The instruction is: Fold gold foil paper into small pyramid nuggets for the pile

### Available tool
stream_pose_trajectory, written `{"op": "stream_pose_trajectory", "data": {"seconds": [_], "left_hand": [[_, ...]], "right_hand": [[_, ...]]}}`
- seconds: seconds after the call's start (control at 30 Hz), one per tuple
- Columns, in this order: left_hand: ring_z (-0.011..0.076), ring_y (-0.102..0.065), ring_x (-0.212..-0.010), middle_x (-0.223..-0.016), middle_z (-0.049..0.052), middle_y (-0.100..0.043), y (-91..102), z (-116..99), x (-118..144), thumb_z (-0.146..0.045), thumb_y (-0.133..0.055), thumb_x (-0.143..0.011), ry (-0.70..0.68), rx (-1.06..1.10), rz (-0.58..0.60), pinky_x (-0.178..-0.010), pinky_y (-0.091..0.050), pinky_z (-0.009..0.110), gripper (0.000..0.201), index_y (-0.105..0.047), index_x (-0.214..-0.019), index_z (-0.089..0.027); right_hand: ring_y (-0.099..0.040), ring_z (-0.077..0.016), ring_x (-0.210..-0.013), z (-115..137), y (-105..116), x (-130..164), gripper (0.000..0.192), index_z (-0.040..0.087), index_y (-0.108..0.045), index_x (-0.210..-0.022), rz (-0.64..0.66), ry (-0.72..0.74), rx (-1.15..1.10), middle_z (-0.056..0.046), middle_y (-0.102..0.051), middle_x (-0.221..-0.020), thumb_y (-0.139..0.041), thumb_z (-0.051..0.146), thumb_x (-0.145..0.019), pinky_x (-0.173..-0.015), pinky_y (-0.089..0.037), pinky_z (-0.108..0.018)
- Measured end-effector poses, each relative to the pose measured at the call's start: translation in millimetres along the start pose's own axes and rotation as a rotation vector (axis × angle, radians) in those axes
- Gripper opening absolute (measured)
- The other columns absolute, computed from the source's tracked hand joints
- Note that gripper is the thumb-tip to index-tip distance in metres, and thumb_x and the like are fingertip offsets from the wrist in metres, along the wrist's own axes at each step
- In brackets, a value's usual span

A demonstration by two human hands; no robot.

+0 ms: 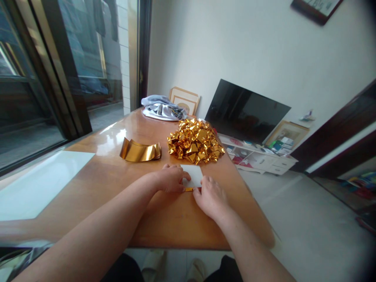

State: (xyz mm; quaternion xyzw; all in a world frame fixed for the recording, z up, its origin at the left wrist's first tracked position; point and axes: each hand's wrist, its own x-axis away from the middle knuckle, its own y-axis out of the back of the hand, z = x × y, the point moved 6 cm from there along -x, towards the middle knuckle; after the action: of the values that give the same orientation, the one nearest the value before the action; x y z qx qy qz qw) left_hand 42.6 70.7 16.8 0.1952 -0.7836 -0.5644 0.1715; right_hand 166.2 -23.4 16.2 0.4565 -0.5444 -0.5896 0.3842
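Note:
A sheet of paper (194, 175), white side up with a gold edge showing at its near side, lies flat on the wooden table (111, 176). My left hand (170, 178) presses on its left part, fingers curled over the paper. My right hand (210, 196) rests on its near right corner, fingertips on the gold edge. Just behind the sheet sits a heap of folded gold foil pieces (194, 141). A curled stack of gold foil sheets (140, 150) lies to the left of the heap.
A grey-white cloth bundle (163, 108) lies at the table's far end, with picture frames (184, 100) against the wall. A dark screen (245, 111) leans over a low white cabinet (258, 158) to the right. Glass doors stand on the left.

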Motion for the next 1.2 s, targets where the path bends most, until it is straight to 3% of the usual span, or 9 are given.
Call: {"op": "stream_pose_trajectory", "data": {"seconds": [0.23,0.63,0.8,0.93,1.07,1.2], "left_hand": [[0.0307,-0.059,-0.106,-0.103,0.004,-0.071,1.4,3.1,1.4,-0.043,-0.065,-0.078,0.008,0.041,0.027,-0.092,-0.038,0.046,0.045,-0.064,-0.122,-0.035],[0.0250,-0.064,-0.098,-0.101,0.002,-0.072,7.2,1.9,7.0,-0.032,-0.063,-0.078,0.012,0.080,0.087,-0.084,-0.044,0.035,0.047,-0.065,-0.124,-0.035],[0.0231,-0.065,-0.094,-0.105,0.003,-0.072,2.1,6.6,-0.1,-0.044,-0.056,-0.086,0.029,0.131,0.035,-0.081,-0.044,0.032,0.034,-0.069,-0.115,-0.032],[0.0234,-0.066,-0.091,-0.098,0.003,-0.073,-3.0,7.4,-4.8,-0.056,-0.055,-0.086,0.088,0.131,-0.013,-0.078,-0.043,0.033,0.037,-0.068,-0.108,-0.029],[0.0243,-0.066,-0.090,-0.096,0.002,-0.073,-4.6,7.5,-5.0,-0.057,-0.065,-0.078,0.131,0.083,-0.053,-0.081,-0.042,0.035,0.041,-0.066,-0.109,-0.030],[0.0251,-0.066,-0.092,-0.098,0.002,-0.073,-4.2,7.6,-3.3,-0.055,-0.067,-0.077,0.131,0.088,-0.032,-0.084,-0.041,0.036,0.043,-0.065,-0.112,-0.030]], "right_hand": [[-0.063,-0.0312,-0.102,2.4,2.2,0.1,0.034,0.018,-0.056,-0.107,0.004,-0.046,-0.029,-0.016,-0.064,-0.111,-0.056,0.046,-0.088,-0.077,-0.044,-0.037],[-0.061,-0.0346,-0.103,7.5,2.3,0.3,0.054,0.017,-0.056,-0.109,0.003,-0.068,-0.054,-0.018,-0.064,-0.111,-0.060,0.064,-0.081,-0.079,-0.044,-0.039],[-0.061,-0.0363,-0.103,11.2,2.1,1.4,0.062,0.017,-0.057,-0.110,-0.027,-0.049,-0.053,-0.018,-0.064,-0.112,-0.058,0.071,-0.080,-0.080,-0.046,-0.042],[-0.060,-0.0361,-0.104,10.8,2.3,4.1,0.068,0.017,-0.057,-0.111,-0.022,-0.061,-0.068,-0.018,-0.063,-0.114,-0.060,0.075,-0.076,-0.081,-0.045,-0.042],[-0.059,-0.0346,-0.107,6.6,2.3,5.0,0.064,0.019,-0.058,-0.109,0.012,-0.014,-0.130,-0.016,-0.063,-0.114,-0.063,0.073,-0.075,-0.083,-0.044,-0.040],[-0.061,-0.0292,-0.107,-2.6,-4.0,1.1,0.049,0.020,-0.057,-0.110,0.043,0.009,-0.257,-0.012,-0.064,-0.112,-0.061,0.061,-0.083,-0.084,-0.044,-0.036]]}}
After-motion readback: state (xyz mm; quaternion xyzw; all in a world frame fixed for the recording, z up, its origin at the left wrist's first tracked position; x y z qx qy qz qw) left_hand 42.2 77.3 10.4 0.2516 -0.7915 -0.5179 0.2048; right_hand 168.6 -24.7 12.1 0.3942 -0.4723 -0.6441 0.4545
